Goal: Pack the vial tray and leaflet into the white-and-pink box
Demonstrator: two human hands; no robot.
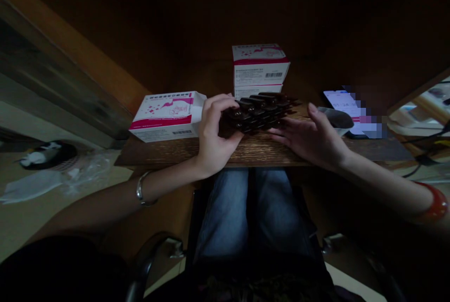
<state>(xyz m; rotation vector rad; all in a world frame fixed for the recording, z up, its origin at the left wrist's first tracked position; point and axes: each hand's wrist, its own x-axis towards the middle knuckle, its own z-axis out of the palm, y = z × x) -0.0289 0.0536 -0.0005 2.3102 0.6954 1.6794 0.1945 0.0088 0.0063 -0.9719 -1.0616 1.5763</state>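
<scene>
A dark tray of several small brown vials [262, 110] sits tilted over the wooden table [253, 152]. My left hand [214, 133] is closed around the tray's left end, fingers curled over its top. At the tray's right side lies my right hand [309, 140], fingers stretched out flat and palm toward it, touching or nearly touching its edge. A white and pink box [168, 115] lies just left of my left hand. Behind the tray stand two stacked boxes [260, 70] of the same kind.
A lit phone [346, 107] and a grey object [335, 118] lie on the table at the right. Crumpled clear plastic [52, 177] and a dark round thing [47, 154] are on the floor at the left. My knees in jeans [251, 213] are under the table edge.
</scene>
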